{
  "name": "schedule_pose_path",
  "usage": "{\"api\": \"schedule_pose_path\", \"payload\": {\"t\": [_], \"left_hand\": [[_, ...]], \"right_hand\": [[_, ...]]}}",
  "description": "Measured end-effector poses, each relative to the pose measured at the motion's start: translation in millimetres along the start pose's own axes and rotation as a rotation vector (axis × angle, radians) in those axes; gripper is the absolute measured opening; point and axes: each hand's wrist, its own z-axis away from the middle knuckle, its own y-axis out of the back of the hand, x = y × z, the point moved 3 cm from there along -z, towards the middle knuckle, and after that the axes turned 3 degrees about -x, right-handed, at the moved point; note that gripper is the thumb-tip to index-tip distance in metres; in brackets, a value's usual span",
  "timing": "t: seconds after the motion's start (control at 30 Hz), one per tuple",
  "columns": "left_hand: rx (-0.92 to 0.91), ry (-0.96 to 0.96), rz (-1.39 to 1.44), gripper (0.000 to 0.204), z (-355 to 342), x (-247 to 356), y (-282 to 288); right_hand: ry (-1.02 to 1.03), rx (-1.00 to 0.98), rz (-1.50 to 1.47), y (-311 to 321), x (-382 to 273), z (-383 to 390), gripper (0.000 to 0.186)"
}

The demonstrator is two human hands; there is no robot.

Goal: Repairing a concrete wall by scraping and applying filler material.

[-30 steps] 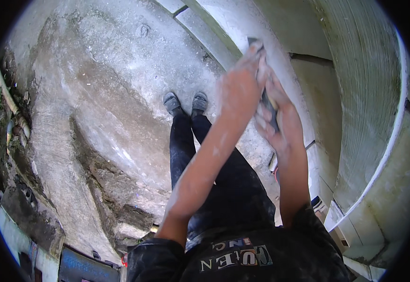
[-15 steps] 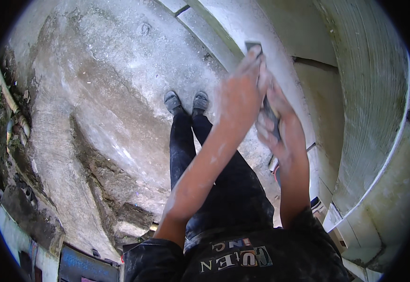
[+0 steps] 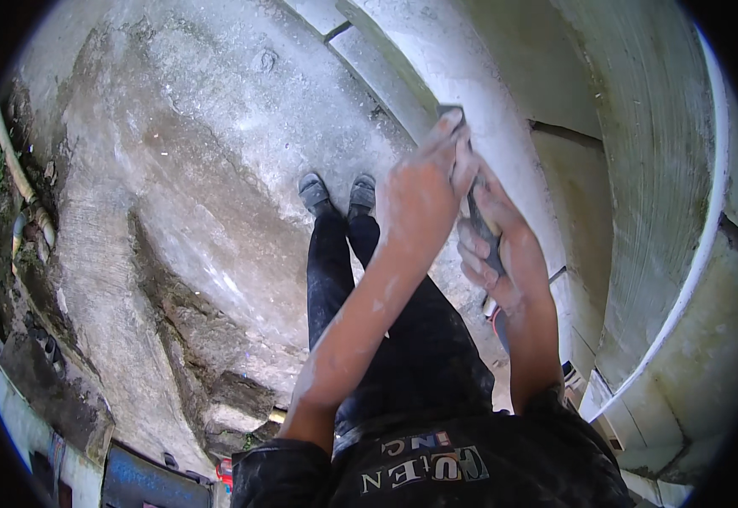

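A long, narrow dark bar [image 3: 494, 247], perhaps a sanding block, lies in both my hands. Its far tip pokes out past the fingers of my left hand [image 3: 422, 186], which is closed over the far end. Lower down, my right hand [image 3: 508, 233] wraps round the near end, thumb and fingers on opposite sides. White dust coats both hands and the left forearm. Beneath and beside the bar runs a pale, powdery ledge [image 3: 504, 110]; my hands hide whether the bar touches it. Much of the bar's middle is covered by the fingers.
A curved, streaked greenish panel [image 3: 652, 169] with a white edge [image 3: 682, 313] rises on the right. My sandalled feet [image 3: 314, 190] stand on dusty, uneven concrete [image 3: 216, 161]. A pipe [image 3: 22, 173] lies at the far left. Below my right hand, a red-and-dark object [image 3: 498, 326] is partly hidden.
Both hands have drawn back toward me a little with the bar still held in them. The view has shifted slightly.
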Motion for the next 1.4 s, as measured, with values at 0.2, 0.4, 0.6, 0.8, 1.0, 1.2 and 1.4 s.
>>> {"api": "schedule_pose_path", "payload": {"t": [0.2, 0.4, 0.6, 0.8, 1.0, 1.2, 1.4], "left_hand": [[-0.073, 0.036, -0.046, 0.029, -26, 0, 7], [-0.083, 0.050, -0.006, 0.029, -23, -5, 5], [-0.099, 0.035, -0.002, 0.028, -2, 0, 8], [-0.087, 0.033, -0.059, 0.027, -32, 4, 13], [-0.041, -0.038, 0.029, 0.028, -4, -7, 4], [-0.082, 0.022, 0.032, 0.029, -30, -6, 9], [-0.055, -0.015, 0.067, 0.029, -2, -6, 9]], "right_hand": [[0.073, 0.006, -0.032, -7, 0, -21, 0.060], [0.051, -0.028, -0.066, -7, 0, -18, 0.061], [0.017, -0.066, -0.147, -4, 13, -1, 0.059], [-0.007, -0.039, -0.183, -3, 3, -30, 0.059], [0.042, -0.076, -0.166, -3, 16, -6, 0.061], [0.086, -0.011, -0.138, -13, 7, -27, 0.062], [-0.009, -0.078, -0.163, -7, 15, -4, 0.060]]}}
